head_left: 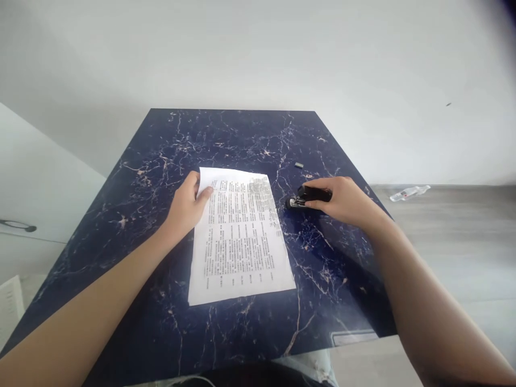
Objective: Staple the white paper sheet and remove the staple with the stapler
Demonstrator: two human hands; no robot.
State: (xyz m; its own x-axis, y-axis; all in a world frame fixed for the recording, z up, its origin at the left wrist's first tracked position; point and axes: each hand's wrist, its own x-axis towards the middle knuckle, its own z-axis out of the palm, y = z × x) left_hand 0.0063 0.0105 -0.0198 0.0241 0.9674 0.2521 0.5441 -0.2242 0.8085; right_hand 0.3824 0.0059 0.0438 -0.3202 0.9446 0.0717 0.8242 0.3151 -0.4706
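My left hand (188, 200) grips the upper left edge of a printed sheet of paper (242, 236), thumb on top and fingers beneath. Whether it is one sheet or a stack I cannot tell. The sheet is tilted, its print running sideways. To its right, my right hand (342, 199) is closed around a black stapler (316, 194) whose metal nose points left toward the paper. A small gap separates stapler and paper. Just beyond the stapler lies a small grey-green block (299, 165), perhaps a strip of staples.
The dark blue marbled table (226, 137) stands against a white wall (250, 59). A clear plastic bottle (409, 193) lies on the grey floor to the right. At the left is a white panel with a dark handle (18, 225).
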